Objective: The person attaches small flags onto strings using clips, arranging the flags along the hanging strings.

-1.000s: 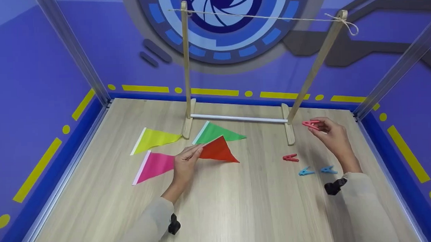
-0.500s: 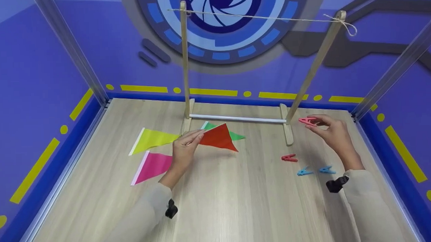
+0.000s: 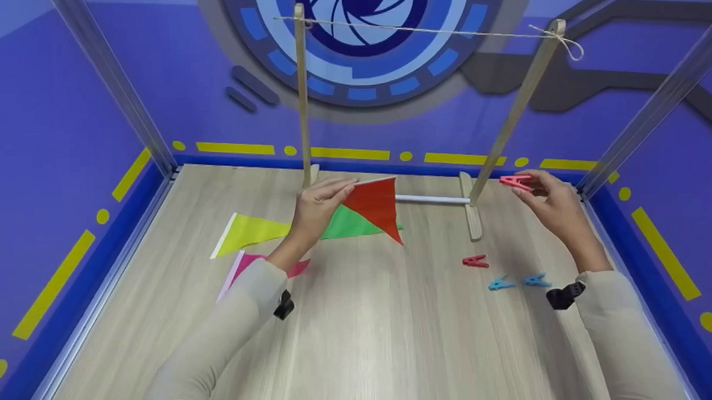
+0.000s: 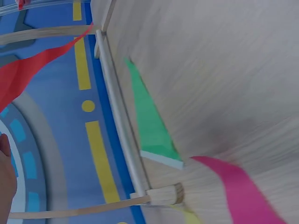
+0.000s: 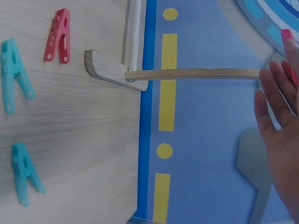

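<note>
Over the green flag (image 3: 350,225), your L hand (image 3: 317,212) pinched the red flag (image 3: 381,200) at one end; far R, your R hand (image 3: 557,208) pinched a red peg (image 3: 507,180). One-end hold prob. risked flag twist/slip.

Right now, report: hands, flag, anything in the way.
Left fingers pinch red flag, aloft. Right fingers pinch red clothespin. String: nothing hanging on it, nothing seen in the way.

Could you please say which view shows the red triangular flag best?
The head view: the red triangular flag is broadside and uncropped there. The left wrist view shows only part, cropped; the right wrist view, none.
</note>
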{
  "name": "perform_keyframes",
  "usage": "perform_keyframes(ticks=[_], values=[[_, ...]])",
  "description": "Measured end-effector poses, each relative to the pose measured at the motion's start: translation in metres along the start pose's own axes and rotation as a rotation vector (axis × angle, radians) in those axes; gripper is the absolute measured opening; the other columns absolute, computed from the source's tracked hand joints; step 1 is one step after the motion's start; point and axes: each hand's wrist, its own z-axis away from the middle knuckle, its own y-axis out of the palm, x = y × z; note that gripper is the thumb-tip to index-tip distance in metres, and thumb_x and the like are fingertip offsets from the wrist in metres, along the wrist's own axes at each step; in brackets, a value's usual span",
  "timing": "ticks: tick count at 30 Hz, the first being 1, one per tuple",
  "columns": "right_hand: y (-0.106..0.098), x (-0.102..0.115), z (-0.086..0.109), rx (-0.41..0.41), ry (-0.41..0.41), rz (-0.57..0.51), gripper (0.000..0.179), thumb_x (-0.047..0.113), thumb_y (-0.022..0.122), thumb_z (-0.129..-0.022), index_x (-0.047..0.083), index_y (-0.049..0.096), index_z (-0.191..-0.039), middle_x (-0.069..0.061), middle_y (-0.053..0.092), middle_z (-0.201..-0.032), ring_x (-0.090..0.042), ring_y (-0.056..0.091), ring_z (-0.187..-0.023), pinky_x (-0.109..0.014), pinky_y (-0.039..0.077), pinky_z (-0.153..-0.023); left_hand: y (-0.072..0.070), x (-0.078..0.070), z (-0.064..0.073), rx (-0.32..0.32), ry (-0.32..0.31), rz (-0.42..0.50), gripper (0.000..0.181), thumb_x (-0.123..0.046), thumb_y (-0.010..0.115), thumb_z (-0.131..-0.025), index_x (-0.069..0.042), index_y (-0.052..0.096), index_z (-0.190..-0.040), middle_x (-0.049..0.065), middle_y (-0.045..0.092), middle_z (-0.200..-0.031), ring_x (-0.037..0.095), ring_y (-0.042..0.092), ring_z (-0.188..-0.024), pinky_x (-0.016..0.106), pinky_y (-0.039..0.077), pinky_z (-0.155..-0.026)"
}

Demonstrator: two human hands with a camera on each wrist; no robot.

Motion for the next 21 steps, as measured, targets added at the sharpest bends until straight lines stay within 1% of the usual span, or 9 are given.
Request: perform_keyframes(ticks=[2,5,8,10,12,16,18,19,21], values=[[-0.002,0.002,-0.001,0.020,0.021,-0.019,0.041,0.037,0.060,-0.092,0.014,0.057,-0.126,-0.004,0.065,-0.107,0.000,0.055,-0.090,-0.004,0.040,-0.077,0.001,-0.004,-0.007,0.004,0.020,-0.002,0.022,-0.005,0.065,-0.088,-0.001,0.071,-0.109,0.010,0.070,-0.107,0.015,0.062,-0.104,0.029,0.051,-0.089],[-0.004,0.004,-0.002,0.058,0.044,-0.024,0.043,0.039,0.057,-0.093,0.016,0.054,-0.130,-0.003,0.064,-0.110,-0.003,0.056,-0.093,-0.003,0.040,-0.076,0.003,-0.008,-0.013,0.007,0.034,-0.019,0.022,-0.007,0.066,-0.088,-0.004,0.071,-0.109,0.009,0.071,-0.106,0.015,0.061,-0.104,0.031,0.043,-0.098],[-0.005,0.007,-0.003,0.091,0.048,-0.011,0.042,0.040,0.057,-0.093,0.018,0.054,-0.130,-0.003,0.064,-0.111,-0.007,0.058,-0.093,-0.004,0.041,-0.074,0.004,-0.010,-0.017,0.015,0.048,-0.037,0.023,-0.006,0.066,-0.088,-0.006,0.071,-0.110,0.009,0.071,-0.107,0.015,0.061,-0.103,0.032,0.044,-0.096],[-0.005,0.008,-0.004,0.099,0.030,0.002,0.041,0.039,0.058,-0.093,0.018,0.056,-0.128,-0.004,0.065,-0.110,-0.007,0.059,-0.090,-0.005,0.041,-0.072,0.004,-0.012,-0.020,0.018,0.053,-0.043,0.023,-0.006,0.066,-0.088,-0.006,0.072,-0.110,0.009,0.070,-0.107,0.016,0.061,-0.102,0.030,0.048,-0.090],[-0.006,0.010,-0.006,0.093,-0.002,0.013,0.039,0.036,0.060,-0.092,0.017,0.058,-0.126,-0.005,0.067,-0.108,-0.008,0.059,-0.088,-0.006,0.041,-0.071,0.004,-0.014,-0.023,0.020,0.060,-0.046,0.023,-0.006,0.066,-0.088,-0.006,0.072,-0.109,0.009,0.070,-0.107,0.016,0.060,-0.102,0.029,0.048,-0.087],[-0.008,0.012,-0.009,0.062,-0.059,0.030,0.036,0.031,0.063,-0.091,0.014,0.061,-0.123,-0.007,0.068,-0.106,-0.014,0.062,-0.086,-0.004,0.041,-0.073,0.006,-0.019,-0.032,0.028,0.071,-0.041,0.022,-0.006,0.066,-0.088,-0.005,0.072,-0.109,0.010,0.071,-0.106,0.016,0.061,-0.102,0.027,0.049,-0.089],[-0.009,0.013,-0.010,0.047,-0.068,0.045,0.036,0.031,0.063,-0.091,0.013,0.062,-0.122,-0.007,0.069,-0.105,-0.019,0.064,-0.088,-0.008,0.044,-0.073,0.006,-0.022,-0.037,0.040,0.062,-0.033,0.022,-0.006,0.066,-0.088,-0.006,0.072,-0.109,0.009,0.070,-0.106,0.015,0.062,-0.102,0.026,0.051,-0.087],[-0.010,0.014,-0.010,0.042,-0.066,0.060,0.037,0.033,0.063,-0.091,0.013,0.062,-0.122,-0.007,0.069,-0.105,-0.021,0.064,-0.089,-0.008,0.043,-0.073,0.006,-0.023,-0.039,0.047,0.059,-0.028,0.022,-0.006,0.066,-0.088,-0.005,0.071,-0.109,0.009,0.070,-0.106,0.015,0.062,-0.102,0.028,0.053,-0.084],[-0.013,0.015,-0.012,0.034,-0.060,0.074,0.039,0.035,0.064,-0.090,0.012,0.062,-0.122,-0.007,0.069,-0.105,-0.025,0.066,-0.092,-0.009,0.043,-0.073,0.007,-0.026,-0.044,0.064,0.042,-0.023,0.022,-0.007,0.065,-0.089,-0.006,0.072,-0.110,0.008,0.070,-0.107,0.013,0.061,-0.104,0.028,0.052,-0.086]])
